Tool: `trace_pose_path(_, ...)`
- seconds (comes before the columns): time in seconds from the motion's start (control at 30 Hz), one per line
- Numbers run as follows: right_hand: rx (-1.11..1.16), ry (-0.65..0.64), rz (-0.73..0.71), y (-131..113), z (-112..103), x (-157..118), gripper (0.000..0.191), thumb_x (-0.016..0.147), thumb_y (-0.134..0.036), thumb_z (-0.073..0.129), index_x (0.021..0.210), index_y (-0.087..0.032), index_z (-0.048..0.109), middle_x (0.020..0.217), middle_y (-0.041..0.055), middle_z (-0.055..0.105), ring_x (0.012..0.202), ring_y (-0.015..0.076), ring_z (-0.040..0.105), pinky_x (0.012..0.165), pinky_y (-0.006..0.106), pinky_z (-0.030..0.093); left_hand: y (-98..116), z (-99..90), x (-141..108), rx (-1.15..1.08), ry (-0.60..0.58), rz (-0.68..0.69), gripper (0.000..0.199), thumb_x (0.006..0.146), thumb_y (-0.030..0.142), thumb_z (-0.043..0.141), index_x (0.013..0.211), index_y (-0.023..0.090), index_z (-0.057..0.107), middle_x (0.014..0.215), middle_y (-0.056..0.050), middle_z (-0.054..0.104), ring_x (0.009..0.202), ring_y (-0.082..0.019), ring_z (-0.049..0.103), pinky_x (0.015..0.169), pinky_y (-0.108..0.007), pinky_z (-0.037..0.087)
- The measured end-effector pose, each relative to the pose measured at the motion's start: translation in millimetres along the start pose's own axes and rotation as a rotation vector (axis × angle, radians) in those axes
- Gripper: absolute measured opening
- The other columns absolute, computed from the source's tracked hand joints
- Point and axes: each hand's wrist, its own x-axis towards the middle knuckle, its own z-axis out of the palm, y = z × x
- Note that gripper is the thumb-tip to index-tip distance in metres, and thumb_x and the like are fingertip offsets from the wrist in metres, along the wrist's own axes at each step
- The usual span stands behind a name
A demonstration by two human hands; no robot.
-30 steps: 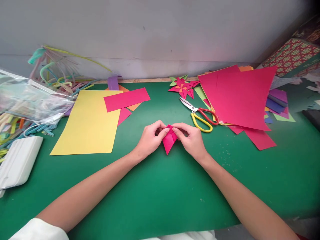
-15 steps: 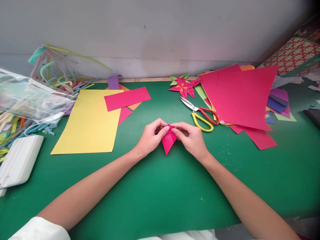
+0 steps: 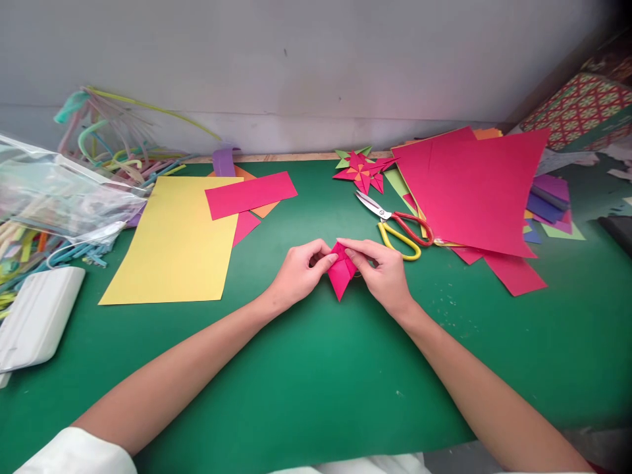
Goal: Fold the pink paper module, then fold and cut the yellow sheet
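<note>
A small folded piece of red paper (image 3: 341,275), kite-shaped with its long point downward, is held between both hands above the green tabletop. My left hand (image 3: 302,268) pinches its left edge between thumb and fingers. On the opposite side, my right hand (image 3: 379,271) grips the upper right edge, its thumb on the front face. Part of the paper is hidden behind the right fingers. Just beyond the right hand lie scissors (image 3: 395,227) with one red and one yellow handle. Folded paper stars (image 3: 362,172) in red, orange and green rest behind them.
On the left lies a yellow sheet (image 3: 170,243) with a red strip (image 3: 251,195) across its corner. Pipe cleaners and a clear plastic bag (image 3: 64,191) sit beside a white device (image 3: 42,319). Large red sheets (image 3: 474,191) are stacked on the right, near a patterned box (image 3: 580,108).
The folded red paper has shifted slightly right and turned, its lower point swinging right. My left thumb has slid lower along its edge. Both hands keep hold.
</note>
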Motion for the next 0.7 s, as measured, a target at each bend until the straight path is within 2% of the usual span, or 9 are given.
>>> trace_pose_path(0.17,-0.009,-0.032,-0.022,-0.4,-3.8,3.4,0.026,0.102,-0.027,0.062,0.120,-0.029,0.081,0.106,0.0035,0.080,0.091,0.0218,0.074,0.083,0.036,0.058,2.4,-0.1,-0.5,-0.019,-0.012,0.007,0.029,0.101,0.042,0.060,0.087,0.018,0.064,0.077,0.000,0.064,0.070,-0.014,0.055,0.065,-0.025,0.044)
trace_pose_path(0.3,0.034,-0.101,0.007,-1.7,-5.3,4.5,0.023,0.102,-0.028,0.062,0.116,-0.029,0.081,0.109,0.0034,0.080,0.098,0.0237,0.074,0.086,0.037,0.058,3.2,0.0,-0.1,-0.074,-0.009,0.004,0.029,0.103,0.044,0.057,0.098,0.019,0.069,0.086,-0.002,0.068,0.080,-0.017,0.060,0.072,-0.027,0.048)
trace_pose_path(0.37,0.065,-0.124,0.047,-1.4,-5.2,4.3,0.019,0.100,-0.030,0.064,0.112,-0.027,0.079,0.102,0.0032,0.080,0.090,0.0227,0.073,0.080,0.035,0.057,2.8,-0.7,0.9,-0.105,-0.022,-0.012,0.029,0.101,0.044,0.059,0.099,0.018,0.070,0.087,-0.003,0.069,0.081,-0.018,0.062,0.074,-0.028,0.050)
trace_pose_path(0.47,0.095,-0.070,0.092,-0.3,-5.4,5.0,0.012,0.098,-0.031,0.068,0.104,-0.024,0.076,0.089,0.0017,0.076,0.075,0.0186,0.068,0.069,0.031,0.054,3.5,-2.7,3.1,-0.140,-0.063,-0.027,0.028,0.098,0.043,0.064,0.098,0.017,0.072,0.088,-0.004,0.070,0.079,-0.017,0.063,0.073,-0.028,0.051)
trace_pose_path(0.7,0.102,-0.055,0.062,-0.4,-6.9,7.7,0.010,0.096,-0.028,0.071,0.092,-0.022,0.078,0.088,0.0020,0.078,0.080,0.0198,0.071,0.073,0.031,0.056,3.8,-4.7,3.9,-0.171,-0.084,-0.055,0.026,0.094,0.040,0.069,0.089,0.016,0.070,0.077,-0.001,0.067,0.072,-0.015,0.061,0.069,-0.026,0.050)
